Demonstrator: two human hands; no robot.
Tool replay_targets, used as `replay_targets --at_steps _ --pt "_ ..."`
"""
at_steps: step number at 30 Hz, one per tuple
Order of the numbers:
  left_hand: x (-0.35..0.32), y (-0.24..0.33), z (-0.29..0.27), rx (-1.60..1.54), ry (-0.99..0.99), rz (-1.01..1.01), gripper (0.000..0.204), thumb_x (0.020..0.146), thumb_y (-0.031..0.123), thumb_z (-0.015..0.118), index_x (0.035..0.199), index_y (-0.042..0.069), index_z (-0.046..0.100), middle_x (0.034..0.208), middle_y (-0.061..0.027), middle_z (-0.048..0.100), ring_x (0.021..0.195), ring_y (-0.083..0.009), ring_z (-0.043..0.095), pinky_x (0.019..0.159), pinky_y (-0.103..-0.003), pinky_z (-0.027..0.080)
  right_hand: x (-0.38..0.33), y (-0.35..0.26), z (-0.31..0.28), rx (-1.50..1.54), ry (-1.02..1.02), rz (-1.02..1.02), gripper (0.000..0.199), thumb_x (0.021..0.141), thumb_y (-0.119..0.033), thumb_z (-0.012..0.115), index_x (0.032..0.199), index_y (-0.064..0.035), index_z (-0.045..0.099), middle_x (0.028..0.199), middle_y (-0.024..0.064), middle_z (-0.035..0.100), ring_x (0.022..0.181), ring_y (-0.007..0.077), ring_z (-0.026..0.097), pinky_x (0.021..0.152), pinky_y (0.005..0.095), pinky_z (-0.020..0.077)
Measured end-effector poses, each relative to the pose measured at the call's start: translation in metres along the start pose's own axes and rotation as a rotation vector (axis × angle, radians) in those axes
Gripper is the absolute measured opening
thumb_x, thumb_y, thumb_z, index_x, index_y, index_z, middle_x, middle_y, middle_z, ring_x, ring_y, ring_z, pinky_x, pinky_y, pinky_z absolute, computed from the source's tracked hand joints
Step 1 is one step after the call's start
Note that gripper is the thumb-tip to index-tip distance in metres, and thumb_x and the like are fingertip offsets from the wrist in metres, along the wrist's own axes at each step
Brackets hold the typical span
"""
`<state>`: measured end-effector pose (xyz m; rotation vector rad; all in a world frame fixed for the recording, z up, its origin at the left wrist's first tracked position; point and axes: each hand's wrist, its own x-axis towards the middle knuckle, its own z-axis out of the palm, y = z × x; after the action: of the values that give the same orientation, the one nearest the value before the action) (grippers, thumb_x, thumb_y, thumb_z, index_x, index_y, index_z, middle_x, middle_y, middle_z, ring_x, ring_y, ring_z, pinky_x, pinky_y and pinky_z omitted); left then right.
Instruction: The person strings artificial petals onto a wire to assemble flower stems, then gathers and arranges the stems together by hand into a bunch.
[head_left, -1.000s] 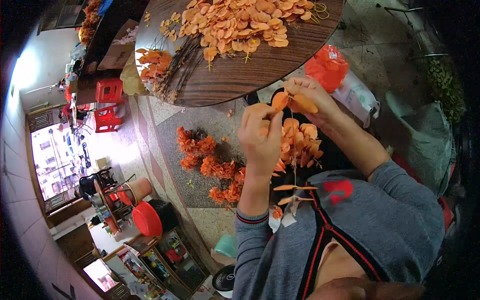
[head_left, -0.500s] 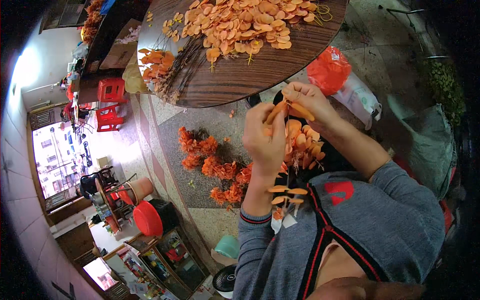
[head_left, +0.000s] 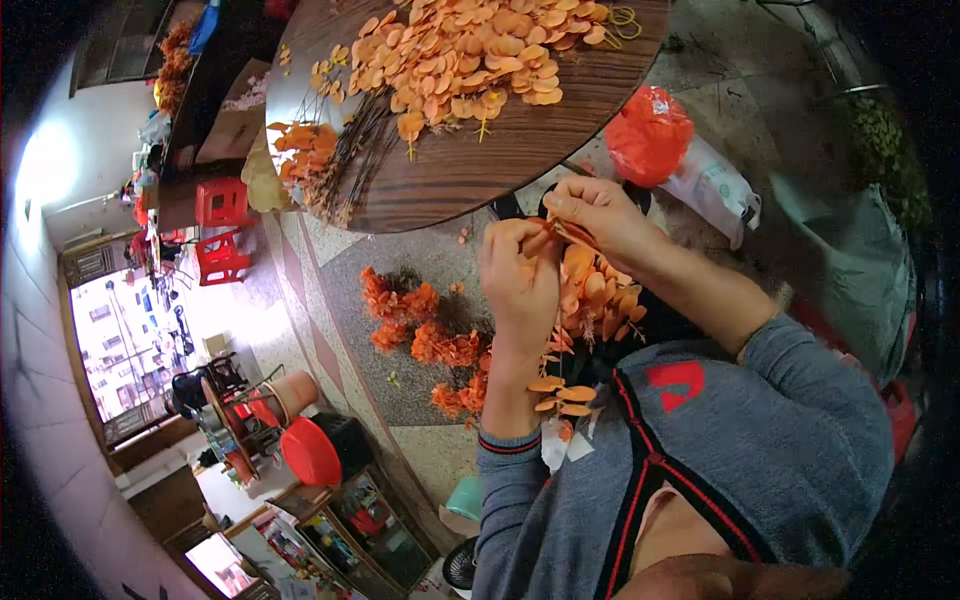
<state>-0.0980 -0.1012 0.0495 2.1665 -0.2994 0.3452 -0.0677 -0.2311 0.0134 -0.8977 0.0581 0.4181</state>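
Observation:
My left hand point(head_left: 517, 272) is closed, its fingertips pinching a thin artificial leaf stem. Right beside it my right hand point(head_left: 592, 212) also pinches the stem's upper end, with orange leaves partly hidden between the fingers. Lower on that stem, several flat orange leaves point(head_left: 562, 392) hang in front of my sweater, next to small white pieces. Behind my hands, over my lap, is a bunch of orange artificial foliage point(head_left: 597, 290). A large pile of orange artificial leaves point(head_left: 470, 60) lies on the dark wooden round table point(head_left: 430, 190) ahead.
Orange-red artificial flower bunches point(head_left: 410, 315) lie on the floor at left. Bare-stemmed sprigs point(head_left: 355, 150) rest on the table's left side. A red plastic bag point(head_left: 650, 135) and a white bag point(head_left: 712, 190) stand right of the table. Red stools point(head_left: 222, 203) are farther left.
My hands have drawn slightly lower and closer together on the stem, and the orange leaves between them have turned and folded. The whole view has shifted a little.

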Motion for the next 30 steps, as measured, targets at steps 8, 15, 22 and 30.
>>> replay_targets --at_steps 8,15,22,30 --pt "-0.017 -0.001 -0.007 0.021 -0.061 -0.058 0.016 0.069 -0.006 0.061 0.084 0.0 0.061 0.09 -0.0125 0.055 0.082 -0.0269 0.055 0.072 -0.033 0.044 -0.012 0.01 0.005 -0.261 0.017 -0.088 0.025 0.086 -0.019 0.055 0.07 -0.0009 0.055 0.059 -0.0023 0.049 0.058 0.0032 0.044 0.049 0.0234 0.0363" --pt "-0.048 0.018 -0.024 0.48 -0.119 -0.056 0.015 0.07 -0.002 0.062 0.084 0.002 0.066 0.089 -0.0121 0.055 0.08 -0.0256 0.053 0.077 -0.037 0.038 -0.032 0.034 0.01 -0.401 0.015 -0.112 0.022 0.085 -0.019 0.059 0.072 -0.0005 0.057 0.061 -0.0016 0.053 0.06 0.0043 0.047 0.052 0.0234 0.0393" --pt "-0.071 0.014 -0.014 0.158 -0.099 -0.154 0.018 0.079 -0.006 0.054 0.095 -0.004 0.061 0.086 -0.0109 0.06 0.081 -0.0188 0.057 0.072 -0.028 0.046 -0.041 0.055 0.001 -0.365 -0.079 -0.043 0.022 0.09 -0.02 0.054 0.08 -0.0009 0.052 0.068 -0.0023 0.047 0.064 0.0043 0.041 0.056 0.0224 0.0359" --pt "-0.069 0.013 -0.006 -0.155 0.088 -0.545 0.014 0.082 -0.004 0.057 0.095 -0.005 0.062 0.084 -0.0055 0.063 0.071 -0.0069 0.055 0.064 -0.019 0.045 -0.037 0.05 0.0 -0.259 -0.061 -0.117 0.025 0.09 -0.017 0.053 0.072 -0.0019 0.048 0.066 -0.0037 0.043 0.063 0.004 0.039 0.055 0.0225 0.0342"
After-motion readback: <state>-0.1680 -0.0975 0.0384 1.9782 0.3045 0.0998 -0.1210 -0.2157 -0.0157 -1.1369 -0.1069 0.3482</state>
